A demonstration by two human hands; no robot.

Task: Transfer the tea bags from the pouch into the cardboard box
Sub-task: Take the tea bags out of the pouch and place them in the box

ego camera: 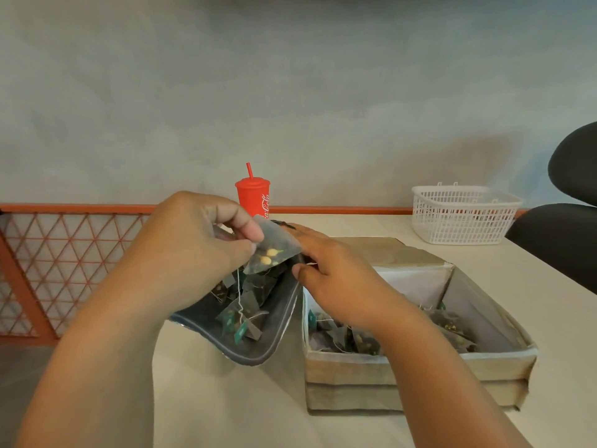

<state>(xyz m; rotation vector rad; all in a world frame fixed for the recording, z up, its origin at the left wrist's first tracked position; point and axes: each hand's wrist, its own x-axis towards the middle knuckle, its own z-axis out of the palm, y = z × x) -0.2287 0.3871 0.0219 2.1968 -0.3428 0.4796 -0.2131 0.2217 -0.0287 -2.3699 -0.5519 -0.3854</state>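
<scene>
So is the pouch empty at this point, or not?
Not empty: the pouch gapes open with several tea bags inside, while the left hand pinches another tea bag above its mouth.

Your left hand (193, 244) hovers just above the pouch (210, 318) mouth, thumb and curled fingers pinching a tea bag (274, 250). Your right hand (336, 276) grips the pouch's right edge, its forearm angled in from the right.
</scene>
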